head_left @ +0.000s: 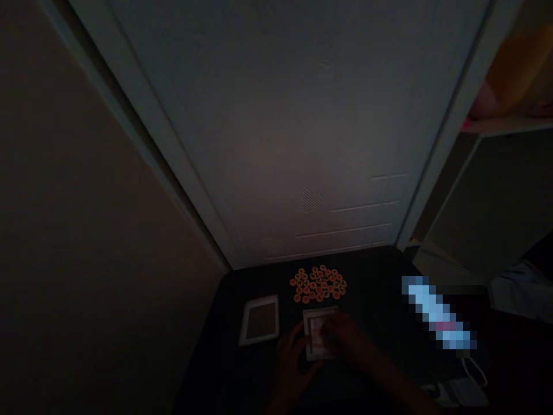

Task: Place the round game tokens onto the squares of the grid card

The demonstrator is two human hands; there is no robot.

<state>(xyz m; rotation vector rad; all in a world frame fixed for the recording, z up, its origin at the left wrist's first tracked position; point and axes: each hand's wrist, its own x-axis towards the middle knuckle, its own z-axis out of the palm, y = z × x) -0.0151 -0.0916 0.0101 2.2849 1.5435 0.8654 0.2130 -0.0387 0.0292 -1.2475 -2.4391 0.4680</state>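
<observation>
In the head view, a small white-edged shallow box (308, 346), or a frame, lies on the dark table, with a pale pinkish sheet or card (317, 337) inside it. My left hand (294, 360) grips its left side, fingers along the edge and thumb near the lower corner. Over the right part of the box, my right hand (348, 340) has its fingers bent together, pointing down at the pinkish surface. Dim light hides whatever they may pinch. Several round wooden-looking pieces with red or dark marks (319, 285) lie just beyond the box.
Left of my hands lies another white-rimmed frame or lid (276, 317) with a brownish middle. A bright pixelated device (436, 314) glows on the right, with a white cable (477, 372) below it. The dark table (371, 282) meets a pale door (276, 144) with a heart pattern.
</observation>
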